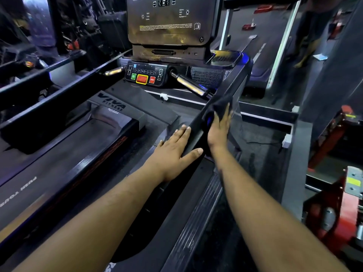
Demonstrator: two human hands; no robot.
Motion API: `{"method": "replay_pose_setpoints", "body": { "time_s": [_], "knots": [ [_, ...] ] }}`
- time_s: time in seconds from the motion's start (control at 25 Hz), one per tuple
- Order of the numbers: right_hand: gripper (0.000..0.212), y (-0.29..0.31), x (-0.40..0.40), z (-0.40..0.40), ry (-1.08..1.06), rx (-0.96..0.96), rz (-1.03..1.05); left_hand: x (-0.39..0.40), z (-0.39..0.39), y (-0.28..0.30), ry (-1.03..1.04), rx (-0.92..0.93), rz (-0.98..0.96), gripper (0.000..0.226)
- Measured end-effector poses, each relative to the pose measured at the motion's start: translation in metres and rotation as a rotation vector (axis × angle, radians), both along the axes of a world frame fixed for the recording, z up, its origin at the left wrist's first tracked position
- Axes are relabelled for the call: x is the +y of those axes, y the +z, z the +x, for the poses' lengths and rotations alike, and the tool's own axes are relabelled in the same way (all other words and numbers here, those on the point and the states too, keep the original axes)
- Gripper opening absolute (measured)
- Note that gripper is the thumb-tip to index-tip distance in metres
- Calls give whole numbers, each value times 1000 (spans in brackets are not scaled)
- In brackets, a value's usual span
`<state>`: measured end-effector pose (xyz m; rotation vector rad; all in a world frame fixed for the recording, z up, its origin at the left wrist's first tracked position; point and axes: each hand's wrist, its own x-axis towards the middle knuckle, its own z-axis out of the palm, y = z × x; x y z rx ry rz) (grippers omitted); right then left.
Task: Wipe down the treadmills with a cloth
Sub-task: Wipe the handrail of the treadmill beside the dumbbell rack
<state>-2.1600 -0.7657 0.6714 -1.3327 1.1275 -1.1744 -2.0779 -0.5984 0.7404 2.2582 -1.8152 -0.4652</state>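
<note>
Both hands on handrail (220, 107) — left hand (174, 152) flat, right hand (219, 128) pressing cloth (220, 105), fingers spread.

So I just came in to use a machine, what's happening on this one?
A person is wiping the treadmill's right handrail. The right hand presses a dark cloth against the rail's outer side, while the left hand rests flat on its near end. The console above looks smudged.
</note>
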Motion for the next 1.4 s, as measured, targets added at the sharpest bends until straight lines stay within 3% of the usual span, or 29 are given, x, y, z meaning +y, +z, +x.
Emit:
{"method": "replay_pose_setpoints", "body": {
  "time_s": [0.12,0.32,0.4,0.56,0.68,0.8,1.12,1.24,1.4],
  "knots": [
    [64,-37,64,2,114,62,-55,0,0,1,-6,-3,-6,91],
    [59,15,-5,0,-25,-27,26,1,-2,3,3,-6,-6,83],
    [59,20,8,-1,6,129,-25,2,-3,3,-4,5,-15,85],
    [45,24,11,-12,243,545,-397,0,-1,4,-13,18,-26,87],
    [43,57,-40,-8,237,757,-282,1,0,1,9,62,-44,89],
    [44,62,-39,-2,230,766,-233,5,-1,1,43,111,-76,85],
    [39,44,110,-4,290,726,-389,83,1,6,41,49,-103,81],
    [44,39,185,-5,309,700,-417,143,6,5,65,112,-121,85],
    [55,34,278,-5,290,658,-415,221,16,-10,199,327,-137,103]
  ]
}}
